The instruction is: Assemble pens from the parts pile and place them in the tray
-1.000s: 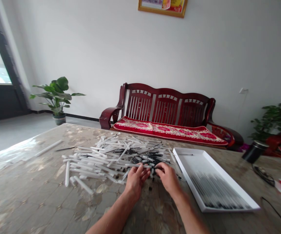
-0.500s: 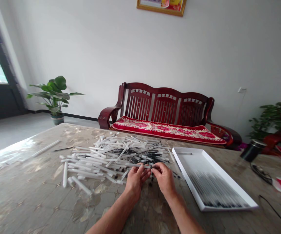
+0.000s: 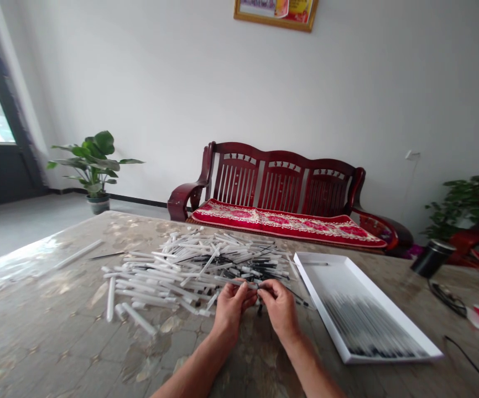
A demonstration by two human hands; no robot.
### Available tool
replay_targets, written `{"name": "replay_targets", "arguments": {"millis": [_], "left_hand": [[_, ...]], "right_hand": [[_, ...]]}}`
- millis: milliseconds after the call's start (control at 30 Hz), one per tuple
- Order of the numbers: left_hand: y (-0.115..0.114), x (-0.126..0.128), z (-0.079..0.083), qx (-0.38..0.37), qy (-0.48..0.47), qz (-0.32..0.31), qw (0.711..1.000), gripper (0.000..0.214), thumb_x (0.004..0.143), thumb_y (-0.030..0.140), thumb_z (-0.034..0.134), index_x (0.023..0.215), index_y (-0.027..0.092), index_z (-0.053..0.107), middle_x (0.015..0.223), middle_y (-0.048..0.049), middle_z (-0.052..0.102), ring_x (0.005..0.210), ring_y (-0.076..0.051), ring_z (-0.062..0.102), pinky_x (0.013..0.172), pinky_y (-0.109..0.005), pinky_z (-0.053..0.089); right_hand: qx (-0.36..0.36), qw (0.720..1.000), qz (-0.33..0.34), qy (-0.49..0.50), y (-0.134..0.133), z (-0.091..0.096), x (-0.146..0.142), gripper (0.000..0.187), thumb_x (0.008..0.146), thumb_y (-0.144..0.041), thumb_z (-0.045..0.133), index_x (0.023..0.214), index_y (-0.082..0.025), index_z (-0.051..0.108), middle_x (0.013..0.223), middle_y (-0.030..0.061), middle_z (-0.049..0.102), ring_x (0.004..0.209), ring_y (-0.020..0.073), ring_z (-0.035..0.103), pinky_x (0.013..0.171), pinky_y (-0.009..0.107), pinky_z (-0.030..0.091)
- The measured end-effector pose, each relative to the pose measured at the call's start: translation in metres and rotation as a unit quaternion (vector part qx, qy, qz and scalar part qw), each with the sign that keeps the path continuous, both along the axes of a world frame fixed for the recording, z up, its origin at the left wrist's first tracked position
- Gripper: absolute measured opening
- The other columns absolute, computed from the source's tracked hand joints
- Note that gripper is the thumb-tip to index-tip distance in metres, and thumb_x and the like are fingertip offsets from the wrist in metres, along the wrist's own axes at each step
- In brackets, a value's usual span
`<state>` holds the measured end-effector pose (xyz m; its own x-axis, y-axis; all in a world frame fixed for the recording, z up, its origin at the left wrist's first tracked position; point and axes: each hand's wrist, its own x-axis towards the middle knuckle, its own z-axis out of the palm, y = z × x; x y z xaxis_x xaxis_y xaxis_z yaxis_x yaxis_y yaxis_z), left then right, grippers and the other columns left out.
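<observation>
Now that the gap seen a second ago between the fingertips is closed, the right hand (image 3: 280,307) meets the left hand (image 3: 230,305) at the right end of a white tube (image 3: 248,285), which means both hands work on the same tube. The left grip pinches it between thumb and fingers; the right grip is closed on a dark tip (image 3: 258,287), though I cannot tell whether that is a separate piece. The tube lies crosswise at the near right side of a heap (image 3: 152,278) of white tubes, with black pieces (image 3: 267,267) on the heap's right.

Right of the hands, a white tray (image 3: 343,279) on the worktop (image 3: 73,331) carries a row of slim rods (image 3: 366,323) at its near end. A black cup (image 3: 432,258) and a cable (image 3: 447,299) sit farther right. Beyond, a dark red bench (image 3: 283,185) with a patterned cover (image 3: 289,222) backs onto a pale wall (image 3: 140,72), between a left plant (image 3: 98,157) and a right plant (image 3: 467,202)
</observation>
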<state>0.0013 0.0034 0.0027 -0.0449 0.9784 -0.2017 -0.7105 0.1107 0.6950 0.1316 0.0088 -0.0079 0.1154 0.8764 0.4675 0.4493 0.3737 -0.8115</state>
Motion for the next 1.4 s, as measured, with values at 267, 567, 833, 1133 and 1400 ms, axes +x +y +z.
{"name": "replay_targets", "arguments": {"millis": [267, 567, 833, 1133, 1400], "left_hand": [[0.001, 0.0, 0.0, -0.002, 0.018, 0.005, 1.0, 0.041, 0.055, 0.033, 0.088, 0.081, 0.016, 0.061, 0.072, -0.0027, 0.073, 0.064, -0.016, 0.071, 0.062, -0.024, 0.057], [-0.003, 0.003, -0.003, 0.023, 0.041, -0.009, 0.999, 0.049, 0.049, 0.042, 0.089, 0.081, 0.015, 0.062, 0.07, -0.0026, 0.073, 0.06, -0.015, 0.068, 0.058, -0.026, 0.055], [-0.002, 0.001, 0.001, 0.009, 0.045, -0.002, 0.999, 0.047, 0.05, 0.041, 0.089, 0.08, 0.016, 0.062, 0.071, -0.0011, 0.071, 0.063, -0.015, 0.068, 0.058, -0.024, 0.054], [-0.002, 0.001, 0.002, 0.013, 0.052, -0.008, 0.999, 0.049, 0.049, 0.043, 0.089, 0.08, 0.016, 0.061, 0.07, -0.0012, 0.072, 0.063, -0.014, 0.068, 0.057, -0.023, 0.053], [-0.004, 0.001, 0.004, 0.019, 0.082, -0.004, 0.996, 0.05, 0.049, 0.046, 0.087, 0.08, 0.016, 0.062, 0.068, -0.0007, 0.071, 0.062, -0.015, 0.067, 0.056, -0.023, 0.052]], "right_hand": [[-0.056, 0.997, 0.015, 0.05, -0.002, 0.004, -0.004, 0.022, 0.082, -0.041, 0.059, 0.08, -0.02, 0.065, 0.07, 0.0028, 0.07, 0.058, 0.0168, 0.062, 0.056, 0.025, 0.049], [-0.046, 0.994, -0.015, -0.1, -0.009, 0.016, 0.0, 0.048, 0.094, -0.056, 0.036, 0.065, -0.022, 0.054, 0.058, 0.002, 0.06, 0.055, 0.016, 0.054, 0.053, 0.025, 0.036], [-0.026, 0.995, 0.015, -0.1, -0.009, 0.016, 0.003, 0.032, 0.093, -0.047, 0.046, 0.081, -0.021, 0.059, 0.074, 0.0023, 0.066, 0.069, 0.0169, 0.059, 0.064, 0.024, 0.039], [-0.024, 0.994, 0.002, -0.108, -0.012, 0.019, 0.001, 0.033, 0.093, -0.047, 0.043, 0.08, -0.021, 0.058, 0.073, 0.0019, 0.066, 0.068, 0.0175, 0.059, 0.063, 0.025, 0.037], [-0.049, 0.992, -0.01, -0.114, -0.011, 0.017, 0.002, 0.049, 0.096, -0.056, 0.033, 0.071, -0.022, 0.058, 0.061, 0.0012, 0.062, 0.057, 0.0163, 0.057, 0.055, 0.025, 0.033]]}}
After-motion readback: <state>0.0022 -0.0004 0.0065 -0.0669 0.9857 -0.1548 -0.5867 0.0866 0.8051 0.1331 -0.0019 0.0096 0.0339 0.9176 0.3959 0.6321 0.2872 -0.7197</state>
